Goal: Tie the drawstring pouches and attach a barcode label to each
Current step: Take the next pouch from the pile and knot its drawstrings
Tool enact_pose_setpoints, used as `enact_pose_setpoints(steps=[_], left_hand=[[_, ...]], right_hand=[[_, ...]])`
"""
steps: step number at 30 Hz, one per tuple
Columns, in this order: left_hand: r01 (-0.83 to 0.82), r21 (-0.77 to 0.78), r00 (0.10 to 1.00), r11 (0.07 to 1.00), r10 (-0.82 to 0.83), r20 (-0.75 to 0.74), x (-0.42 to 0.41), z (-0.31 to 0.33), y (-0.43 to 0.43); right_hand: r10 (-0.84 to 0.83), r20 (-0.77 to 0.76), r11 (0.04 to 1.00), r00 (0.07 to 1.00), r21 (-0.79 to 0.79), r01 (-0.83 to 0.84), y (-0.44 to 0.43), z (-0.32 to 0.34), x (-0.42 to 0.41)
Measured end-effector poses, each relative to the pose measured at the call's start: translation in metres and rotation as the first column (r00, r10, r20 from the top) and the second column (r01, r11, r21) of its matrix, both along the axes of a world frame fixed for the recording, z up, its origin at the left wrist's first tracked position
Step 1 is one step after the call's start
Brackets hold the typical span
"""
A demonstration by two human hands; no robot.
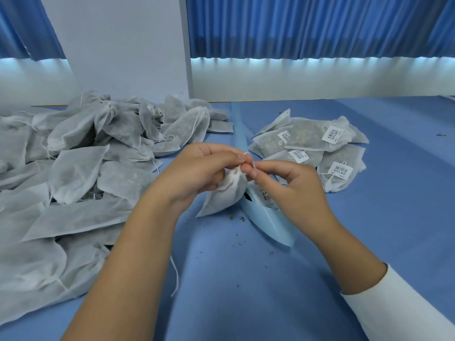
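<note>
A small white non-woven drawstring pouch (222, 196) hangs between my hands over the blue table, its neck gathered. My left hand (197, 168) grips the gathered neck. My right hand (290, 180) pinches the white drawstring (247, 155) at the pouch top with thumb and fingertips. Under my right hand lies a pale blue label backing strip (268, 217) with a barcode label (266, 194) partly hidden by my fingers.
A big heap of unlabelled pouches (73, 173) fills the left of the table. A smaller pile of pouches carrying barcode labels (320, 146) lies at the right back. The backing strip runs on toward the wall (240, 129). Green crumbs dot the blue table (246, 279).
</note>
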State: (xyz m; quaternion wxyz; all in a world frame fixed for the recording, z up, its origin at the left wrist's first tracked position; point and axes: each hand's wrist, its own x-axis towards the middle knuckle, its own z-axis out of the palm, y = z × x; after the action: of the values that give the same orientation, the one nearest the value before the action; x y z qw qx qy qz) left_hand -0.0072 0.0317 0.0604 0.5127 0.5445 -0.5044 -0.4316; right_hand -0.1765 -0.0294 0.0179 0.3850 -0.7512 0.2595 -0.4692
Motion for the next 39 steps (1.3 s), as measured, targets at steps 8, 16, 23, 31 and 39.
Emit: enact_pose_setpoints(steps=[8, 16, 23, 31, 39], left_hand=[[-0.057, -0.068, 0.994, 0.996, 0.051, -0.094, -0.018, -0.002, -0.002], [-0.035, -0.025, 0.955, 0.999, 0.041, 0.293, -0.006, -0.002, 0.004], [0.120, 0.028, 0.968, 0.992, -0.123, 0.218, -0.014, 0.003, 0.006], [0.029, 0.053, 0.996, 0.998, -0.033, 0.077, -0.013, -0.001, 0.000], [0.036, 0.039, 0.999, 0.999, -0.035, -0.021, -0.013, 0.000, 0.000]], right_hand=[[-0.306, -0.146, 0.814, 0.941, -0.553, 0.179, -0.003, -0.011, 0.007], [-0.339, -0.012, 0.777, 0.941, -0.567, 0.273, -0.008, 0.000, -0.004], [-0.234, 0.025, 0.927, 0.972, -0.297, 0.231, -0.009, 0.007, -0.010], [-0.199, 0.131, 0.967, 0.971, -0.134, 0.217, -0.003, 0.008, -0.007], [0.095, 0.182, 0.986, 0.979, 0.119, -0.118, 0.002, 0.009, -0.005]])
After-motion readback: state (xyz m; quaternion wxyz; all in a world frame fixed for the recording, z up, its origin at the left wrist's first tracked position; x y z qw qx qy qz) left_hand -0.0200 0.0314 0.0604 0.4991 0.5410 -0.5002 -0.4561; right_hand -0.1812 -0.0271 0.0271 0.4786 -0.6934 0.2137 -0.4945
